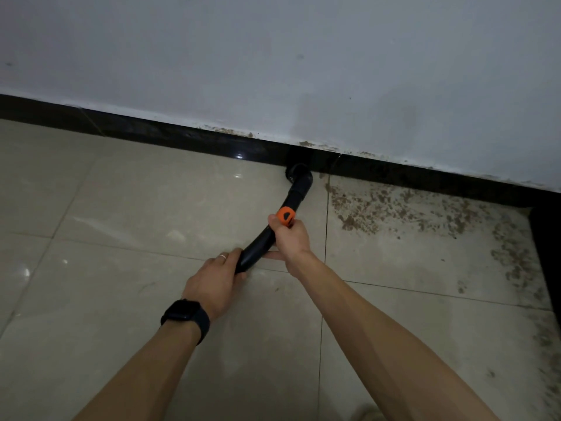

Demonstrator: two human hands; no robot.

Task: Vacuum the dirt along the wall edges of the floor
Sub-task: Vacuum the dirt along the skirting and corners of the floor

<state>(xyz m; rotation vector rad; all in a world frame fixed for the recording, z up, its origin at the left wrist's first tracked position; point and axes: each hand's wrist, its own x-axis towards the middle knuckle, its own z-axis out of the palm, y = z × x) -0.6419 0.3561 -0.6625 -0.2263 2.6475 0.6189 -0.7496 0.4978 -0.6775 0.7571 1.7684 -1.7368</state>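
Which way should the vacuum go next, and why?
Probably a short slide to the right along the skirting. The nozzle sits against the black skirting, both hands gripping the tube: left hand low, right hand by the orange button. The tile to its left looks clean; brown dirt lies just to its right.

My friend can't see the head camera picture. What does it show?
Two hands hold a curved black vacuum tube, its nozzle against the black baseboard. The right hand grips near an orange button, the left hand lower down. Brown dirt lies to the right.
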